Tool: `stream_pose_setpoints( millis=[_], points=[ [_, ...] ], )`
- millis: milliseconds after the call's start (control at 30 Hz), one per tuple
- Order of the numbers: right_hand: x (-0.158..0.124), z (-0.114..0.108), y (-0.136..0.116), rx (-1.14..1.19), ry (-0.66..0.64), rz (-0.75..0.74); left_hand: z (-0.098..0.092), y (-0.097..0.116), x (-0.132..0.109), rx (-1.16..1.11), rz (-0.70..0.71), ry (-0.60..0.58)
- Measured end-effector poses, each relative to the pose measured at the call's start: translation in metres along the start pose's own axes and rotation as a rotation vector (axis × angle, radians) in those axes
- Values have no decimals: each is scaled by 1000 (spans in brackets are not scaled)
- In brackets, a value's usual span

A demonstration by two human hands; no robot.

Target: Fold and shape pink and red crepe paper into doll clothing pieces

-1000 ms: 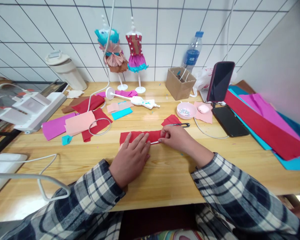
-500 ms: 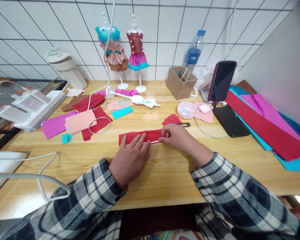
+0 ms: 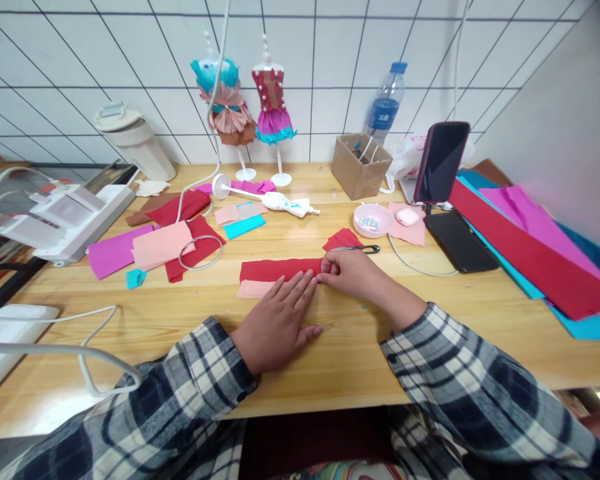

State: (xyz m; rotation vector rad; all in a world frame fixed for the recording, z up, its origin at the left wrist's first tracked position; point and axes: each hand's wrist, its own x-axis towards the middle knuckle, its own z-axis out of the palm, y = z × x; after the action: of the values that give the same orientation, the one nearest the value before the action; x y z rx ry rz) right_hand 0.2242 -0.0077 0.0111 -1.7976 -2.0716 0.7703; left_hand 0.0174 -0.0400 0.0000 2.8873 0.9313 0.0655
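A red crepe paper strip (image 3: pixel 280 269) lies crosswise on the wooden table in front of me. Along its near edge a pale pink strip (image 3: pixel 254 289) shows at the left. My left hand (image 3: pixel 280 323) rests flat with fingers stretched over the near edge of the red strip; it covers part of the pink one. At the strip's right end, my right hand (image 3: pixel 353 273) pinches the red paper's corner between thumb and forefinger. Just beyond that hand lie a dark-handled cutter (image 3: pixel 365 249) and a small pile of red paper pieces (image 3: pixel 343 239).
A white mannequin (image 3: pixel 287 203) lies behind the strip; two dressed mannequins (image 3: pixel 271 100) stand at the wall. To the right are a pink bead bowl (image 3: pixel 373 230), a cardboard box (image 3: pixel 357 170) and phones (image 3: pixel 460 243). Paper scraps (image 3: pixel 163 245) and a loose cable (image 3: pixel 200 267) lie left.
My left hand has slid right along the near edge, its thumb now spread. The pale pink strip has come into view below the red one. My right hand stays at the right end.
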Motion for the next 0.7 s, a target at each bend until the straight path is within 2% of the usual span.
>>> stream_pose_setpoints(
  millis=[167, 300, 500, 700],
  points=[
    [-1, -10, 14, 150, -12, 39, 1, -1, -3, 11, -12, 13],
    [-1, -10, 21, 213, -45, 8, 0, -3, -5, 24, -3, 39],
    [1, -3, 24, 136, -13, -42, -2, -5, -5, 53, -2, -5],
    [-1, -5, 18, 74, 0, -59, -2, -8, -7, 56, -5, 18]
  ],
)
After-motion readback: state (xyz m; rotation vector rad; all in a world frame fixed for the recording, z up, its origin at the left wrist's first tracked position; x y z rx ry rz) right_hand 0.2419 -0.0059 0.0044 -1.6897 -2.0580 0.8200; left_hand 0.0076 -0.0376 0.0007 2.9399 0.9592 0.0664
